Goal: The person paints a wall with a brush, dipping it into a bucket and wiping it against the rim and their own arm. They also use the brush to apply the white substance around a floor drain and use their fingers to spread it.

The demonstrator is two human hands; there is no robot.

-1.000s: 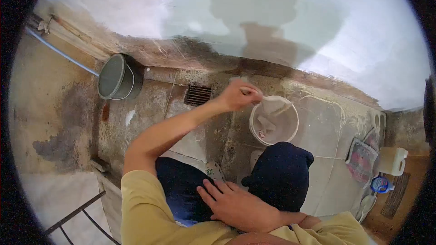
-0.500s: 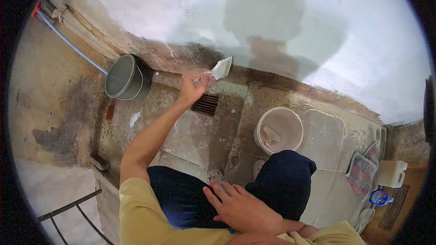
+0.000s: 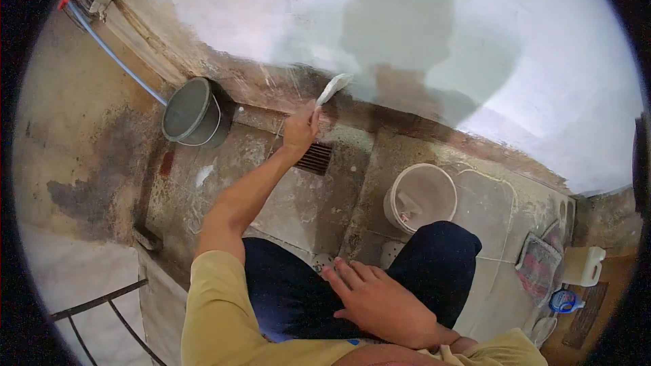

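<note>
Head view: left hand (image 3: 300, 130) gripped white-ended tool (image 3: 333, 88) at the wall (image 3: 285, 17). Right hand (image 3: 388, 306) lay spread over the lap (image 3: 291, 291), white bucket (image 3: 437, 193) beyond.

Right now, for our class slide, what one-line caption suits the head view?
Left hand holds a white-coated tool at the wall; right hand lies over dark trousers.

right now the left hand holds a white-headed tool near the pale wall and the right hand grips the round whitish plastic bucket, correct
The right hand isn't gripping: the head view shows it over the dark blue trousers, apart from the round whitish plastic bucket. The left hand does hold the white-headed tool near the pale wall.
</note>
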